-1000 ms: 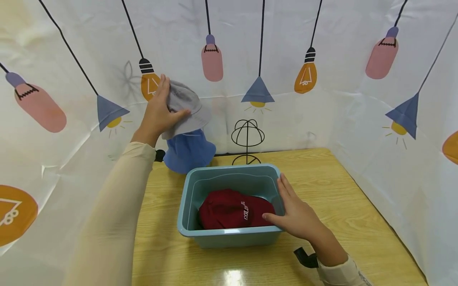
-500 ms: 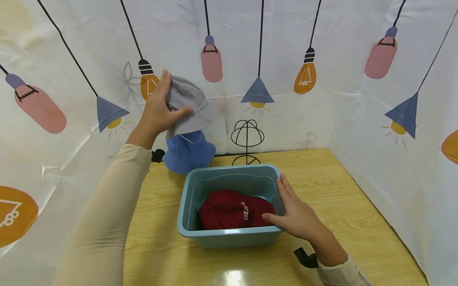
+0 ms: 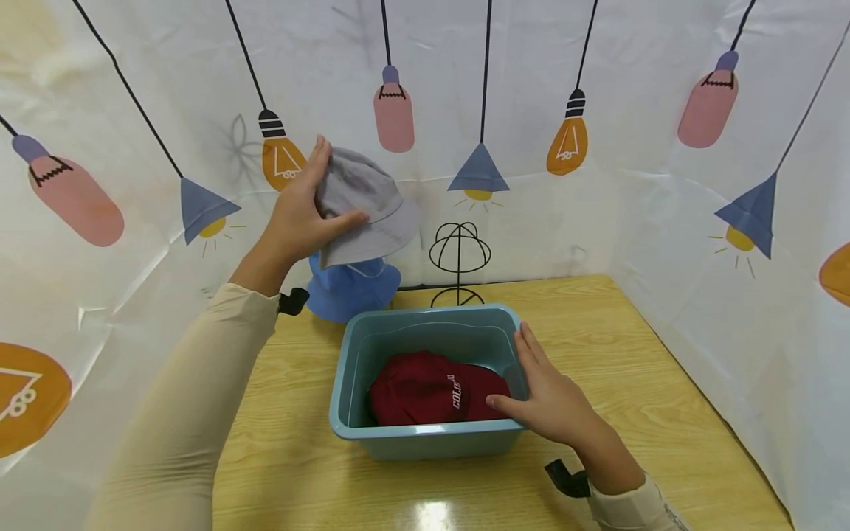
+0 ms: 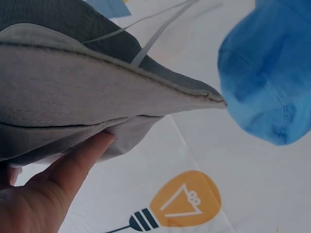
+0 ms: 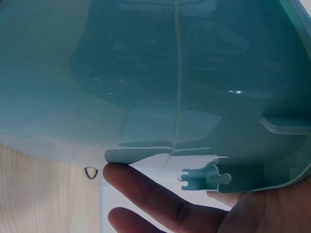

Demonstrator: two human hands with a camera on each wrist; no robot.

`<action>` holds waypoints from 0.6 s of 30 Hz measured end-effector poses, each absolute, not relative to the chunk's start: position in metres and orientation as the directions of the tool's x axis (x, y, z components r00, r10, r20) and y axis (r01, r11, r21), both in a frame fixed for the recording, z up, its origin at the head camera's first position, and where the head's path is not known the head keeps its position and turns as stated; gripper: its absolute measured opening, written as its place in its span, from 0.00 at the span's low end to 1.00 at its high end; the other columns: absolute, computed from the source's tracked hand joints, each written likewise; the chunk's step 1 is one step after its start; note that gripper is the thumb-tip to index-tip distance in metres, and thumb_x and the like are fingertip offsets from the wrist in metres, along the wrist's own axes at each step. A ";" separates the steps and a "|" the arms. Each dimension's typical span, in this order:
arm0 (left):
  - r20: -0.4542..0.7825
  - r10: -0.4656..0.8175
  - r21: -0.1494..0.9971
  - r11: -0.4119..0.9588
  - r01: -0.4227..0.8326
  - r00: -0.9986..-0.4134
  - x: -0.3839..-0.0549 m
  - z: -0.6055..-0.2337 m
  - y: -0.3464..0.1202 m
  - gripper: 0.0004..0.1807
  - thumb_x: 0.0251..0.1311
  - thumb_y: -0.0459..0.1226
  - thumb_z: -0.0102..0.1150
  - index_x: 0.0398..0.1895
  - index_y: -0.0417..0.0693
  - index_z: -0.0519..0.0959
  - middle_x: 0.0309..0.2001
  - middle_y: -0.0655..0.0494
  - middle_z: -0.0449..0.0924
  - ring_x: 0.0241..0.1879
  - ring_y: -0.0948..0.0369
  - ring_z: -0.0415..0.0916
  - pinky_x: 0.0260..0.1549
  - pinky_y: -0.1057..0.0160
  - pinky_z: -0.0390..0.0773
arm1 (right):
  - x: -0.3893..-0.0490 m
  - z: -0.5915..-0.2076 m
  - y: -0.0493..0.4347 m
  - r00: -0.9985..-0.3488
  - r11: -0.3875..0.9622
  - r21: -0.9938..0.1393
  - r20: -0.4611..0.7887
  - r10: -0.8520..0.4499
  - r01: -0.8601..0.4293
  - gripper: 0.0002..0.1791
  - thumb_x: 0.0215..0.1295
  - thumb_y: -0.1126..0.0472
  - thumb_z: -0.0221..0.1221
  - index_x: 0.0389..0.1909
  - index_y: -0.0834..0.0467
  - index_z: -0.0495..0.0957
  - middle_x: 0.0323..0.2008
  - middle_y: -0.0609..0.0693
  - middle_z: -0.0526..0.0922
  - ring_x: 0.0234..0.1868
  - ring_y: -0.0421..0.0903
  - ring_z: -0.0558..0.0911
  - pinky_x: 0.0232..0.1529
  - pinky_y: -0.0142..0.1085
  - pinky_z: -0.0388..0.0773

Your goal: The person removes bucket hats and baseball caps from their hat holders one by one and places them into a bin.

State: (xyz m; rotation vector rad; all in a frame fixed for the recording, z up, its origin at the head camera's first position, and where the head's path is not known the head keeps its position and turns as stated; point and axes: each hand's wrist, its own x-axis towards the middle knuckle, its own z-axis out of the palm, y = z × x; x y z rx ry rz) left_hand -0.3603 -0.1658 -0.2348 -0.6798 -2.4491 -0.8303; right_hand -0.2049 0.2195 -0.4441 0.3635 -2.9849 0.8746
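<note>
My left hand [image 3: 302, 210] holds a grey bucket hat [image 3: 365, 195] by its left side, thumb on the front and fingers behind. A thin cord hangs from the hat's underside in the left wrist view. Below and partly behind it is a blue bucket hat [image 3: 352, 287], overlapped by the grey brim. My right hand [image 3: 554, 398] grips the right front corner of a teal plastic bin [image 3: 425, 442], its thumb over the rim and its fingers along the outer right side. Inside the bin lies a dark red cap [image 3: 418, 391] with white lettering, its visor pointing right.
A black wire hat stand [image 3: 458, 254] rises behind the bin, near the wooden table's [image 3: 664, 428] back edge. A white backdrop [image 3: 531, 44] printed with hanging lamps encloses the back and both sides.
My left hand has carried the grey hat to the right, and it now covers more of the blue hat's top. The right hand and the bin have stayed still.
</note>
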 end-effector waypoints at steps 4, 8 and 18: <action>0.570 0.321 0.423 0.675 0.604 -0.757 -0.351 -0.237 -0.161 0.63 0.55 0.57 0.76 0.84 0.68 0.40 0.81 0.81 0.34 0.80 0.76 0.37 0.79 0.60 0.52 | -0.205 -0.445 0.220 -0.973 0.817 -0.531 0.076 -0.220 -0.226 0.65 0.59 0.23 0.60 0.85 0.52 0.40 0.85 0.48 0.35 0.74 0.68 0.68 0.48 0.65 0.82; 0.577 0.343 0.427 0.648 0.631 -0.742 -0.344 -0.240 -0.155 0.63 0.54 0.55 0.77 0.84 0.69 0.41 0.81 0.81 0.35 0.80 0.77 0.38 0.79 0.61 0.53 | -0.206 -0.445 0.219 -0.972 0.816 -0.531 0.078 -0.222 -0.228 0.65 0.59 0.22 0.60 0.85 0.52 0.40 0.85 0.48 0.35 0.75 0.68 0.67 0.50 0.67 0.80; 0.595 0.441 0.393 0.569 0.722 -0.672 -0.330 -0.247 -0.141 0.63 0.53 0.51 0.79 0.84 0.68 0.44 0.82 0.78 0.37 0.81 0.71 0.43 0.78 0.57 0.56 | -0.205 -0.445 0.219 -0.971 0.815 -0.531 0.080 -0.223 -0.231 0.65 0.59 0.23 0.60 0.85 0.51 0.40 0.85 0.47 0.35 0.75 0.67 0.67 0.49 0.66 0.81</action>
